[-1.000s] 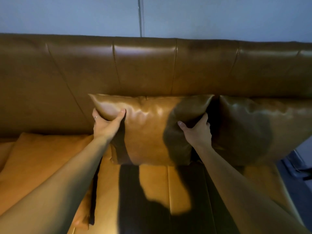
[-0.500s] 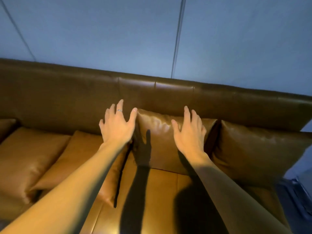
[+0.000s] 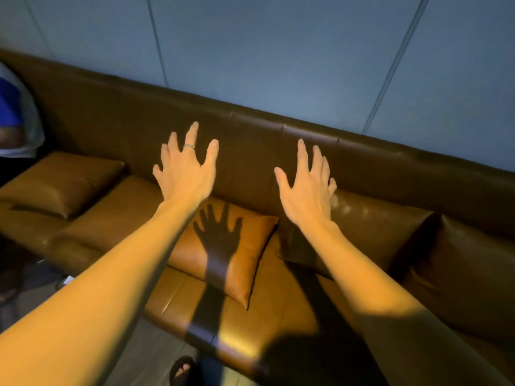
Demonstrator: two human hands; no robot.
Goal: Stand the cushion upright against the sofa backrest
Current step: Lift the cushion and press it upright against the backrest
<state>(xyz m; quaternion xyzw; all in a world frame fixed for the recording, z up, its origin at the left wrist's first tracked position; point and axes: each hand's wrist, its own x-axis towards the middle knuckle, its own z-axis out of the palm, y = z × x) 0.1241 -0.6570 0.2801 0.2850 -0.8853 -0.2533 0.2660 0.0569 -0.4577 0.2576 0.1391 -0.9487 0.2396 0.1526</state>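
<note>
A brown leather cushion (image 3: 370, 227) stands upright, leaning on the sofa backrest (image 3: 250, 140), to the right of centre. Both my hands hover in front of the backrest with fingers spread and nothing in them. My right hand (image 3: 306, 190) is just above the upright cushion's left top corner. My left hand (image 3: 186, 168), with a ring on it, is further left and higher. Below my left forearm another tan cushion (image 3: 237, 254) lies flat on the seat, with my hand's shadow across it.
A second upright cushion (image 3: 473, 274) leans at the far right. Two more cushions lie flat to the left (image 3: 58, 182) (image 3: 106, 218). A person in blue and white (image 3: 14, 115) sits at the left edge. A sandalled foot (image 3: 181, 369) shows on the floor below.
Both hands have let go of the upright cushion, lifted and spread open. They have moved left along the backrest, and the view has shifted left with them.
</note>
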